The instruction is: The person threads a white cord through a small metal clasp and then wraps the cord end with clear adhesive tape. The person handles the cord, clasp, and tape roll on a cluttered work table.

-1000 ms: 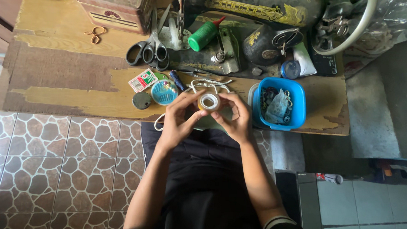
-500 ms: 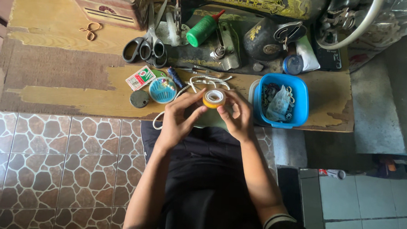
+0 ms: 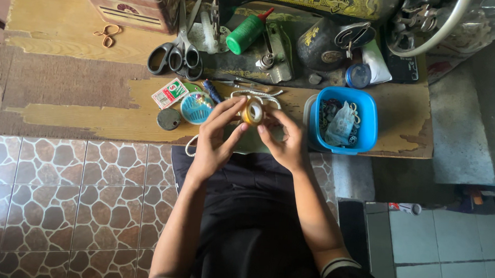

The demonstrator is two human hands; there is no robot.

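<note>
A small yellowish roll of tape sits pinched between both hands just above the near edge of the desk: the left hand grips it with its fingertips from one side, the right hand grips it from the other, thumbs turned inward. Just beside the left hand lie a round clear box of pins and a dark disc; near the right hand stands a blue plastic tub (full of small odds and ends). Farther back are black-handled scissors, a green bottle with a red tip and a black sewing machine. The worn wooden desk stands on a brown stone-patterned tile floor.
</note>
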